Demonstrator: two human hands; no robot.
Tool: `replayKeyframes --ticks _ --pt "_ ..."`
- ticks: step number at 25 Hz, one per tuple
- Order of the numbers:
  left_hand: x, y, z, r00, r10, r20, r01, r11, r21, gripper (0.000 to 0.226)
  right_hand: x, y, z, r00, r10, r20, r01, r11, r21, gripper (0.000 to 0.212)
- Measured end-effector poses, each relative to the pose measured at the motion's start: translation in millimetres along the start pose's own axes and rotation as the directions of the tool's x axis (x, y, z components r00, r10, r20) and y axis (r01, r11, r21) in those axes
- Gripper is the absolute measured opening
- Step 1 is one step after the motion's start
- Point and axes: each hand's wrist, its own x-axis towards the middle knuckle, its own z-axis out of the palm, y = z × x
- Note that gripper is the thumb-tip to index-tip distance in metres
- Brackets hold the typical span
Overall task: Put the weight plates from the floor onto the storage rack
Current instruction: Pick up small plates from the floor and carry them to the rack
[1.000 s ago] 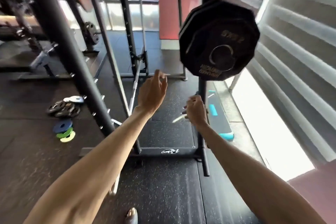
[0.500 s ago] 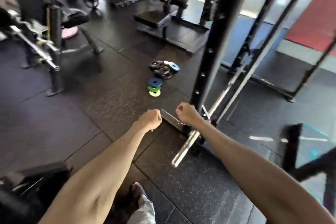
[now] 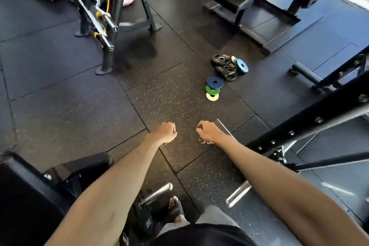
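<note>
**Several plates on the floor, ahead and to the right of both fists**

Three small discs overlapping in a short row: dark blue plate (image 3: 215,82), green plate (image 3: 212,90), yellow plate (image 3: 212,96), with the row's long axis running away from the hands. Just beyond, black plates (image 3: 224,67) heaped, with a light blue plate (image 3: 242,65) propped against them. All well ahead, slightly right; probably nearer the right hand (image 3: 207,132). Left hand (image 3: 164,132) and right hand both curled into fists, holding nothing. Black rack upright (image 3: 311,118) slanting off to the right. Plate labels too small to read.

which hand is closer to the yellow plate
Right. The right hand is almost directly short of the yellow plate; the left hand is further off to the left.
</note>
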Motion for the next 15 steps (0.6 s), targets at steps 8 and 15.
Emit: replayKeyframes --ticks 8,15 --pt "143.6 -5.0 -40.7 0.987 -0.06 0.151 0.061 0.998 -0.006 0.019 147.7 22.7 -49.7 0.989 0.09 0.116 -0.083 0.994 -0.067 0.016" --pt "308.3 95.5 -157.0 0.991 0.028 0.132 -0.028 1.0 -0.003 0.017 284.9 9.4 -179.6 0.99 0.068 0.123 -0.07 0.998 0.005 0.02"
